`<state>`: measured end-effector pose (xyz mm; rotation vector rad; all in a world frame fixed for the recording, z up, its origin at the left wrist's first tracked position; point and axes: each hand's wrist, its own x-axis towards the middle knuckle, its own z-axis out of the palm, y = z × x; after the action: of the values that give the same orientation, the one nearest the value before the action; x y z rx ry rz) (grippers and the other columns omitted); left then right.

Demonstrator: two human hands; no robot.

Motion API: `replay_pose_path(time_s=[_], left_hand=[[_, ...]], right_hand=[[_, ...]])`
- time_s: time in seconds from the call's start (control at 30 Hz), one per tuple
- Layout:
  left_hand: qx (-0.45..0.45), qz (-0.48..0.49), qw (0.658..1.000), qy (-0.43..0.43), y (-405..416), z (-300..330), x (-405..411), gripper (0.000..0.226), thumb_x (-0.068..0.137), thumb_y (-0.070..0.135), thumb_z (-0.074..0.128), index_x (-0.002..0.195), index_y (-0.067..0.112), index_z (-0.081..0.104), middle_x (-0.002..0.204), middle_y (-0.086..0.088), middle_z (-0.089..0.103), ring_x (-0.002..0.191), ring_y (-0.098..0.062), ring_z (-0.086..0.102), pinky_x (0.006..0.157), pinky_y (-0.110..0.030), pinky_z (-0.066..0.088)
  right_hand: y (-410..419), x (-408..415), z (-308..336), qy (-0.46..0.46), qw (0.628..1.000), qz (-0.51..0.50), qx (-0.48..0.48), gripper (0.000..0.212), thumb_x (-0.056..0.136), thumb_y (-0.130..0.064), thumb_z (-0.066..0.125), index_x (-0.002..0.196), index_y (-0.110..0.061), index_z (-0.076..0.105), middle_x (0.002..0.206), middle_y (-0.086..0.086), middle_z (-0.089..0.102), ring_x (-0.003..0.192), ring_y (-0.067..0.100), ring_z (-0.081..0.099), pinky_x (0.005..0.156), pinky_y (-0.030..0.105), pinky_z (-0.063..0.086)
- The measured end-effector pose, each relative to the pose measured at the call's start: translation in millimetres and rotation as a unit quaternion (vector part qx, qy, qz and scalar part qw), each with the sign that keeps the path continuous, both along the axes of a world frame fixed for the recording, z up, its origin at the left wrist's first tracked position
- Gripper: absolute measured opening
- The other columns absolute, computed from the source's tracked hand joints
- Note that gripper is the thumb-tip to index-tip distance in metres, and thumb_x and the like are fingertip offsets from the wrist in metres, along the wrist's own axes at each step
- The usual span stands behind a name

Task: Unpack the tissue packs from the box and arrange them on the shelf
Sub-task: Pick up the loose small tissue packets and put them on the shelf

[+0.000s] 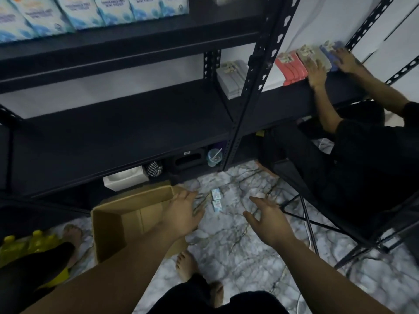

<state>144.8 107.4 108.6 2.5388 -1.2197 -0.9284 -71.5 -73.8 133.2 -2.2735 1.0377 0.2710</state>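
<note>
Marbled grey-white floor (226,241) fills the near part of the scene, with the wearer's bare feet (187,265) at the bottom and dark metal shelving standing beyond it. Both hands reach forward and down over the floor with nothing in them. The left hand (183,213) hangs with fingers spread and relaxed over the right edge of the cardboard box (127,220); the right hand (266,215) is open too, fingers loosely extended, well apart from the left. The box sits on the floor at near left with its flaps up, and what shows of its inside looks bare. Yellow-capped bottles (29,242) stand at the far left edge beside another person's foot.

Just beyond the hands, between them, two small tissue packs (216,199) lie on the floor, one just behind the other. Under the lowest shelf (127,132) sit a white container (125,179), a striped item and a plastic cup with a straw (214,157).

Further back, on the top shelf at upper left, a row of blue-and-white tissue packs (86,12) stands upright side by side. At far right, a second person in black, seated on a folding chair (317,200), rests both hands on red, beige and blue packs (303,62) lined up on a shelf there.
</note>
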Motion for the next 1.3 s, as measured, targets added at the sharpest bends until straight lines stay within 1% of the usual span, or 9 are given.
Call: replay_pose_path(time_s=[0.1,0.27,0.37,0.5,0.6,0.83,1.03,1.2,1.3], left_hand=[[0.015,0.012,1.0,0.022,-13.2,-10.7,7.9,0.068,0.089,0.062,0.042,0.134,0.014,0.058,0.126,-0.009,0.058,0.123,-0.03,0.052,0.102,-0.033,0.04],[0.02,0.073,0.995,0.057,-36.1,-46.5,11.6,0.064,0.096,0.049,0.062,0.152,0.022,0.045,0.144,-0.007,0.051,0.135,-0.029,0.047,0.11,-0.034,0.041],[0.035,0.121,0.989,0.077,-48.3,-83.8,8.4,0.064,0.094,0.05,0.063,0.148,0.021,0.05,0.139,-0.01,0.053,0.133,-0.031,0.047,0.109,-0.036,0.042],[0.056,0.17,0.981,0.072,-59.9,-150.3,-3.3,0.076,0.085,0.069,0.041,0.147,0.026,0.05,0.132,-0.006,0.06,0.125,-0.031,0.054,0.101,-0.041,0.049],[0.056,0.21,0.972,0.085,-72.5,-192.4,-19.1,0.071,0.094,0.058,0.057,0.155,0.023,0.042,0.141,-0.008,0.057,0.132,-0.031,0.051,0.107,-0.04,0.045],[0.059,0.229,0.963,0.13,-88.9,-336.3,-45.3,0.072,0.097,0.051,0.063,0.156,0.018,0.04,0.154,-0.011,0.049,0.146,-0.03,0.039,0.117,-0.04,0.036],[0.039,0.219,0.968,0.114,-111.7,-469.5,-41.2,0.072,0.098,0.051,0.061,0.157,0.017,0.038,0.159,-0.008,0.044,0.148,-0.027,0.036,0.118,-0.034,0.03],[0.025,0.286,0.952,0.111,-143.5,-576.9,-37.8,0.066,0.095,0.051,0.066,0.149,0.018,0.047,0.145,-0.008,0.056,0.135,-0.027,0.051,0.107,-0.035,0.042],[0.025,0.317,0.943,0.103,-161.3,-630.3,-37.5,0.068,0.088,0.056,0.071,0.14,0.017,0.051,0.134,-0.008,0.061,0.125,-0.028,0.057,0.095,-0.035,0.046]], right_hand=[[-11.8,8.5,-17.5,0.002,1.0,0.003,0.015,0.06,0.099,-0.046,0.063,0.15,-0.017,0.052,0.149,0.005,0.056,0.138,0.025,0.049,0.112,0.038,0.043],[-36.8,22.8,-63.7,0.015,0.998,0.029,0.052,0.06,0.098,-0.047,0.065,0.149,-0.017,0.053,0.149,0.004,0.056,0.139,0.022,0.049,0.113,0.034,0.042],[-56.8,32.3,-104.9,0.026,0.995,0.061,0.081,0.061,0.098,-0.048,0.064,0.15,-0.018,0.052,0.149,0.005,0.057,0.137,0.022,0.051,0.112,0.036,0.045],[-87.1,46.3,-163.9,0.043,0.988,0.104,0.105,0.06,0.099,-0.047,0.062,0.153,-0.023,0.048,0.153,0.0,0.052,0.142,0.02,0.046,0.113,0.037,0.044],[-106.9,55.1,-213.0,0.057,0.982,0.147,0.104,0.062,0.1,-0.048,0.061,0.155,-0.023,0.046,0.154,0.002,0.051,0.143,0.021,0.045,0.113,0.037,0.043],[-136.1,81.1,-353.7,0.07,0.976,0.188,0.084,0.059,0.1,-0.042,0.063,0.153,-0.02,0.05,0.148,0.009,0.057,0.136,0.027,0.053,0.11,0.038,0.047],[-143.6,104.3,-489.1,0.08,0.979,0.177,0.068,0.057,0.101,-0.04,0.062,0.153,-0.021,0.048,0.147,0.01,0.058,0.132,0.029,0.055,0.108,0.037,0.044],[-149.0,125.3,-596.1,0.056,0.988,0.132,0.054,0.06,0.097,-0.04,0.067,0.15,-0.018,0.051,0.139,0.011,0.063,0.125,0.03,0.061,0.103,0.036,0.046],[-153.6,142.9,-649.4,0.03,0.991,0.12,0.051,0.052,0.094,-0.037,0.071,0.14,-0.016,0.06,0.129,0.013,0.068,0.117,0.032,0.063,0.096,0.031,0.046]])
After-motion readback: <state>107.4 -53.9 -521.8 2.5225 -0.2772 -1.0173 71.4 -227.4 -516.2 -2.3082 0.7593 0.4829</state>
